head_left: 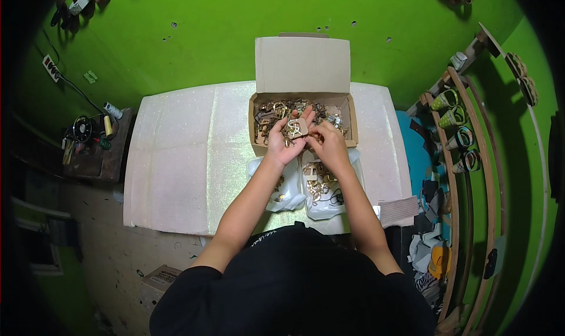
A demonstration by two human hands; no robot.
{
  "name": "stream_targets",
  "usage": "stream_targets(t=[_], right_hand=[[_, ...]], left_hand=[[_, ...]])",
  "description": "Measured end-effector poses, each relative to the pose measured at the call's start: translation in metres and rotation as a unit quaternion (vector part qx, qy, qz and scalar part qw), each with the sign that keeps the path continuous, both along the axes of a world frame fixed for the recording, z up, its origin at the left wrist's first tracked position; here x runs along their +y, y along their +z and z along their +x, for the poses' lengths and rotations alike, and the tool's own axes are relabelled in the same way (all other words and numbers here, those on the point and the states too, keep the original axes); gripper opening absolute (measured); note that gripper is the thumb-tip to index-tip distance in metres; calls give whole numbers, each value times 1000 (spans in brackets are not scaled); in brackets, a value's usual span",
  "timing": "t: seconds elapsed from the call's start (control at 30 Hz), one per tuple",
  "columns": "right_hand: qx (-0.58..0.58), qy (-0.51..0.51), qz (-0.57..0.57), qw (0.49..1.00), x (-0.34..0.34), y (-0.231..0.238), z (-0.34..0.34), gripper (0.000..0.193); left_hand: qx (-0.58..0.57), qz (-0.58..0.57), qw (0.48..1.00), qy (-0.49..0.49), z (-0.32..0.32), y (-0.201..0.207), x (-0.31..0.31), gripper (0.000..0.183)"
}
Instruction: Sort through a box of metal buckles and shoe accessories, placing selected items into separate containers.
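Palm up above an open cardboard box [302,66], my left hand [282,149] cradles several metal buckles [295,127], some pale and some gold. My right hand [331,146] is beside that palm on the right, thumb and fingers pinched together; what they hold, if anything, is too small to make out. A jumble of gold and dark metal buckles [272,110] fills the box. Closer to me, below my wrists, are two white plastic-lined trays: the left tray [288,202] is partly behind my left forearm, and the right tray [321,212] carries gold buckles and a dark cord-like piece.
The box stands on a table with a pale glittery cover [170,159]. A ribbed grey piece [398,210] lies at its right front corner. On the right a wooden rack [454,177] holds sandals. Thread spools [108,125] sit on a dark stand at left.
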State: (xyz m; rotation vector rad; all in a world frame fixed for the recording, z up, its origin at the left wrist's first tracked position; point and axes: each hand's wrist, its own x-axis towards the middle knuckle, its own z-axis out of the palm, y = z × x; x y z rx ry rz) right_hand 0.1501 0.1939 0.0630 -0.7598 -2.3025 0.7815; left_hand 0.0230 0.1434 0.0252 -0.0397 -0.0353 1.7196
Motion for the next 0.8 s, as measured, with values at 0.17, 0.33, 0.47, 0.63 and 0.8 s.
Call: stream_targets(t=[0.17,0.33,0.47,0.63,0.8], right_hand=[[73,1,60,995,-3,-7,-3,13],[96,24,121,988,0,-18,-2,10],[115,25,145,982,-2,-21,-2,12],[153,29,142,978,-6,-16,-2,11],[156,34,122,980,-6,-17,2,11]], left_hand=[[-38,11,999,6,-4,-4,3,30],[-50,-8,999,14,-4,-2,2,27],[-43,-26,998,24,-3,-1,0,25],[-39,-28,999,23,-3,-4,-3,24],[-34,-45,998,29,1,-7,-3,22]])
